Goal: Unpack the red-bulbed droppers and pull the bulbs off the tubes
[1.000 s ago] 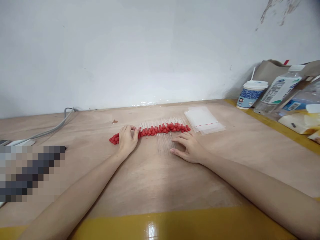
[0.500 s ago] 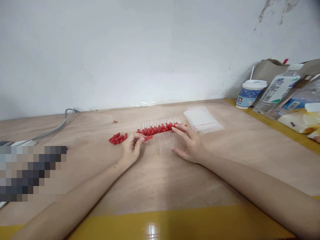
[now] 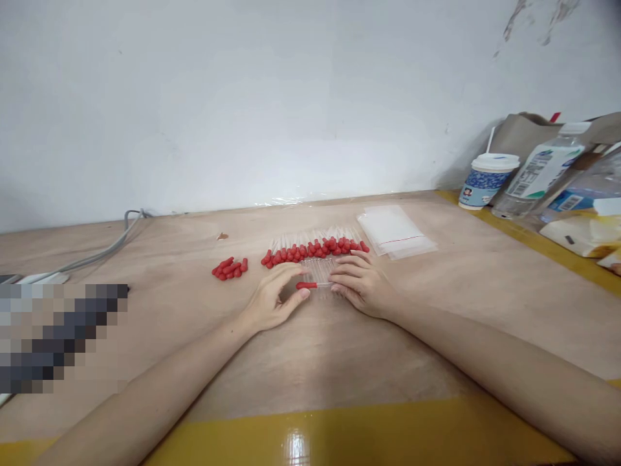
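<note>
A dropper (image 3: pixel 306 285) with a red rubber bulb and a clear thin tube lies crosswise between my hands. My right hand (image 3: pixel 363 285) has its fingertips closed on the tube end. My left hand (image 3: pixel 274 298) is open around the bulb, thumb and fingers apart and not visibly gripping it. Under and behind the dropper are several clear tubes (image 3: pixel 317 267) side by side. Beyond them runs a row of red-bulbed droppers (image 3: pixel 315 248), bulbs toward me and tubes toward the wall. A small heap of loose red bulbs (image 3: pixel 229 268) sits left of my left hand.
Clear plastic bags (image 3: pixel 395 230) lie right of the row. At the far right stand a lidded paper cup (image 3: pixel 489 181), a plastic bottle (image 3: pixel 543 171) and assorted packaging. Grey cables (image 3: pixel 104 254) run along the left. Yellow tape (image 3: pixel 339 427) borders the table's front.
My left hand has moved right and nearer to me, and its pinch on the red bulb has opened. My right fingers have come down from the row to the tube end.
</note>
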### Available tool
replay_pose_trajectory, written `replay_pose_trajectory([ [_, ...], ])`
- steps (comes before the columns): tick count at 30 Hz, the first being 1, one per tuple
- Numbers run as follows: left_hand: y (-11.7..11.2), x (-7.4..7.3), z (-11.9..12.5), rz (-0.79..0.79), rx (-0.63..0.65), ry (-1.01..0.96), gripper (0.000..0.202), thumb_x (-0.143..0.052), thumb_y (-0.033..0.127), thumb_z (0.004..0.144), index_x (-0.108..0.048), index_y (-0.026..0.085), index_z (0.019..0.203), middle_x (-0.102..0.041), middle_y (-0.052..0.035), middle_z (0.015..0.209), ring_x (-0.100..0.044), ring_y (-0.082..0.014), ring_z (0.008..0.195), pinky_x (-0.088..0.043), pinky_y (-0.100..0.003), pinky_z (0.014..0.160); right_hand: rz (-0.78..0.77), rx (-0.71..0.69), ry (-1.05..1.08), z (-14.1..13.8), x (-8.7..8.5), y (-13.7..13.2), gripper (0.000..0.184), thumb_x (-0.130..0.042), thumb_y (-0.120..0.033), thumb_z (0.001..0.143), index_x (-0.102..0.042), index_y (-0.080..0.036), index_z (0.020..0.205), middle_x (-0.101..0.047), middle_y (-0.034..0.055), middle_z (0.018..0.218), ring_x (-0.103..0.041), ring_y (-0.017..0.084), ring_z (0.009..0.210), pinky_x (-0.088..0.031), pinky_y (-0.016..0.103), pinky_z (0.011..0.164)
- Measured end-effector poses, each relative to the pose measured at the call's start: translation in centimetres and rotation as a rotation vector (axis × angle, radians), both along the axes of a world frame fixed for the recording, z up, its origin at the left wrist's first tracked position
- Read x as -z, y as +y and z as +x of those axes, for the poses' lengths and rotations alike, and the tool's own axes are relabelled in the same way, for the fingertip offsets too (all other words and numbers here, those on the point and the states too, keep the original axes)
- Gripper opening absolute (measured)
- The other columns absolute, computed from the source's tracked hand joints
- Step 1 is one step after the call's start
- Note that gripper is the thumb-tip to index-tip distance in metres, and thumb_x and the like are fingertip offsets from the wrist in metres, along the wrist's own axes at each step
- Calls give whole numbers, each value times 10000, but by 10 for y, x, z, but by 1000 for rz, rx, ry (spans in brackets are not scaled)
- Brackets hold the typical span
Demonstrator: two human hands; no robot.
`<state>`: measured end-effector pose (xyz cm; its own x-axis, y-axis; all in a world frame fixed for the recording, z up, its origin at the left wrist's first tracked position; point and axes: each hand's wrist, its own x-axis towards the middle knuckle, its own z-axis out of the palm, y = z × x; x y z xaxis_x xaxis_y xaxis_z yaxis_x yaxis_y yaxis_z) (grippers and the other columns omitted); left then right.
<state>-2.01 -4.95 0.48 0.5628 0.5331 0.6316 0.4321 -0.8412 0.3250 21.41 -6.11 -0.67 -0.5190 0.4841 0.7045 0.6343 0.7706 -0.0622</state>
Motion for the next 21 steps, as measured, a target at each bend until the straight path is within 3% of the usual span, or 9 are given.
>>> replay_pose_trajectory([
  [2,0,-1,6,81,17,60,348,-597,285,786,-563,188,1118,-618,-97,1103,-539,-228,1073,-427,-426,936,0,-3,-6,-1,-1,-1,191,-497,-308,859,-665,-228,900,-689,17,908,-558,196,970,-361,425,938],
  [7,5,4,15,203,39,82,172,-573,269,812,-641,204,956,-692,-50,925,-599,-208,960,-456,-407,867,-22,1,-14,-4,-2,-3,203,-495,-325,859,-661,-235,935,-687,23,916,-563,184,954,-350,421,946],
  [11,6,7,15,253,37,77,158,-588,261,804,-638,200,941,-698,-39,912,-609,-200,933,-455,-395,856,-21,-15,-20,-8,1,-2,262,-512,-395,844,-641,-223,994,-681,36,955,-564,190,976,-341,428,958],
  [17,4,6,15,263,29,80,195,-600,278,793,-630,194,966,-693,-53,921,-600,-211,954,-464,-399,848,5,-52,15,-16,7,3,191,-481,-293,874,-653,-213,890,-695,20,833,-614,148,873,-392,382,933],
  [21,4,5,16,298,54,101,192,-570,245,810,-623,197,988,-682,-60,975,-591,-207,994,-459,-408,880,17,-103,31,-17,7,3,178,-476,-263,872,-642,-199,872,-689,33,870,-620,137,858,-440,342,881],
])
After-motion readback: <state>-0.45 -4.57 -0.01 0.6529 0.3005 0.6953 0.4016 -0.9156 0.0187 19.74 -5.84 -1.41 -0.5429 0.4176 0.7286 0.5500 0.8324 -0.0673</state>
